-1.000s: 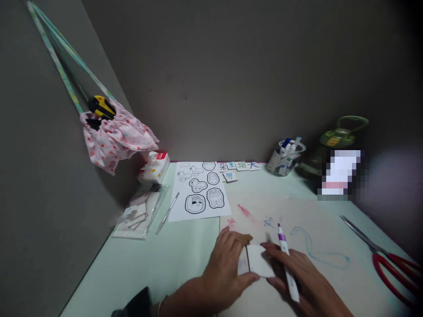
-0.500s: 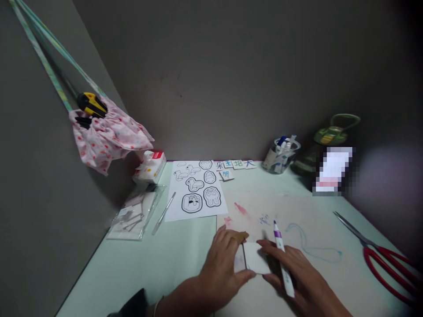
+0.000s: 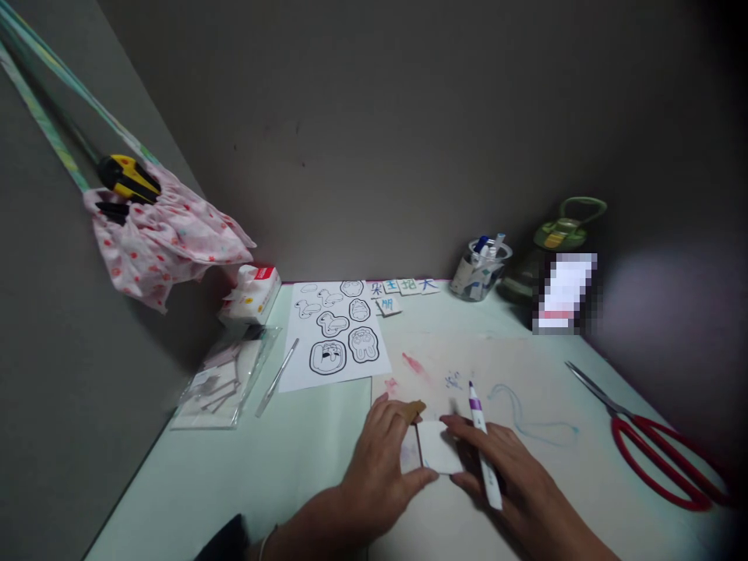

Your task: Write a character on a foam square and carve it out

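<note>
Fingers bent, my left hand (image 3: 377, 467) grips the left side of a small white square tile (image 3: 439, 448) low over the paper sheet (image 3: 502, 354). A second pale piece (image 3: 410, 456) lies beside the tile, partly covered by those fingers. Something brown (image 3: 416, 409) shows at the left fingertips; I cannot make out what it is. In my right hand (image 3: 508, 467) is a white marker (image 3: 485, 452), its purple tip uncapped and pointing up and away. The thumb and fingers of this hand also touch the tile's right edge.
Large red-handled scissors (image 3: 660, 452) lie at right. Behind stand a pen cup (image 3: 479, 273), a green bottle (image 3: 520, 276) and a blurred phone (image 3: 566, 292). Several lettered tiles (image 3: 407, 287), a printed sheet (image 3: 301, 366), a craft knife (image 3: 277, 378), a plastic bag (image 3: 216, 389) and a pink pouch (image 3: 169, 241) sit beyond.
The camera view has shifted, so the table's things appear farther left. Both hands keep the same hold on the tile and marker.
</note>
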### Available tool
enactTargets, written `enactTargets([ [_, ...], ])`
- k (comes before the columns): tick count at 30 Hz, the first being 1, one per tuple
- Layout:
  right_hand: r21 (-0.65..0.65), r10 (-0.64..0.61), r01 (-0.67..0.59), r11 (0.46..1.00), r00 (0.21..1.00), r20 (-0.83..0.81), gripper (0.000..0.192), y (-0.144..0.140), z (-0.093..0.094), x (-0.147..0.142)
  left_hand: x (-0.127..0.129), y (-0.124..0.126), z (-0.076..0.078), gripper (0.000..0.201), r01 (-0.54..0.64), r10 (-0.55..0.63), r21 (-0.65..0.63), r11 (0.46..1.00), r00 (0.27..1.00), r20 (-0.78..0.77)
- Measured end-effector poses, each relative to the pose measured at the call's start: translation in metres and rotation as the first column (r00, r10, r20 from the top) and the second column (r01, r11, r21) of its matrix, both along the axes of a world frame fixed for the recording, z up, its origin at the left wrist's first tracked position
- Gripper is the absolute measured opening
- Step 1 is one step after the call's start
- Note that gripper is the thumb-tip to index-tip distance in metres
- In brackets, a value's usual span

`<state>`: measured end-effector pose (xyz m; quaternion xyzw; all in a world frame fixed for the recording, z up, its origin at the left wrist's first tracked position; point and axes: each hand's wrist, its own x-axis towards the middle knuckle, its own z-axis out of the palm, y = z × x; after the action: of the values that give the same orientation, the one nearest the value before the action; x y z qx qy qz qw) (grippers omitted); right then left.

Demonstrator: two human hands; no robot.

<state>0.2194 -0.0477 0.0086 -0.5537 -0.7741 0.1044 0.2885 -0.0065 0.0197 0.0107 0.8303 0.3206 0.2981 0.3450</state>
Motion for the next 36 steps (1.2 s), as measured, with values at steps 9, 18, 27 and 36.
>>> enactTargets([
  [9, -0.198, -0.14, 0.095, 0.976, 0.965, -0.224, 0.043, -0.003, 0.018, -0.006, -0.002, -0.007, -0.004, 0.083, 0.071, -0.053, -0.099, 0.993, 0.982, 0.179],
  [18, -0.099, -0.132, 0.107, 0.989, 0.95, -0.284, 0.026, -0.005, 0.026, -0.014, 0.002, -0.007, -0.014, 0.079, 0.09, 0.035, -0.339, 0.936, 0.939, 0.344],
  [27, -0.067, -0.122, 0.108, 0.992, 0.95, -0.288, 0.023, -0.007, 0.027, -0.016, 0.003, -0.005, -0.005, 0.058, 0.087, 0.106, -0.457, 0.885, 0.918, 0.382],
  [36, -0.091, -0.158, 0.137, 0.986, 0.942, -0.297, 0.023, -0.009, 0.022, -0.014, 0.005, -0.006, -0.005, 0.065, 0.097, 0.153, -0.568, 0.817, 0.914, 0.376],
])
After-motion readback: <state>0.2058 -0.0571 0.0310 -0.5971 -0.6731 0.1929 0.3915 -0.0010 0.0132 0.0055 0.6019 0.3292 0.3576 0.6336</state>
